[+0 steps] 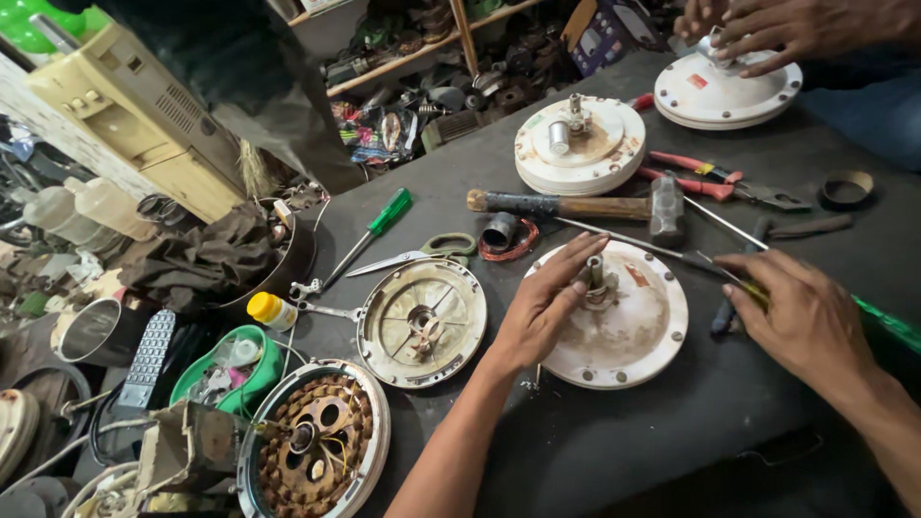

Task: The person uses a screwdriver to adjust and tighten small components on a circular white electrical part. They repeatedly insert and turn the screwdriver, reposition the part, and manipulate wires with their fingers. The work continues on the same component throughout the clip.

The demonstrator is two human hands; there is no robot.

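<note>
Fingers of the left hand lie spread on the white motor cover, tips close around its centre shaft, pinching nothing that I can make out. That cover sits flat on the dark table, near the middle, a little toward the near edge. Over on the right, the right hand rests palm down, fingers loosely bent over the handle of a green screwdriver; whether they truly grip it, I cannot tell. Its long shaft runs across the cover's far rim.

Just beyond the cover lies a hammer, with a roll of tape beside it. Scissors and a second green screwdriver lie toward the left edge. An open metal cover sits left of the left hand, and a copper-wound stator rests at the near left corner. Farther back stands another white motor, red pliers next to it. At the far right corner, another person's hands rest on a third white motor.
</note>
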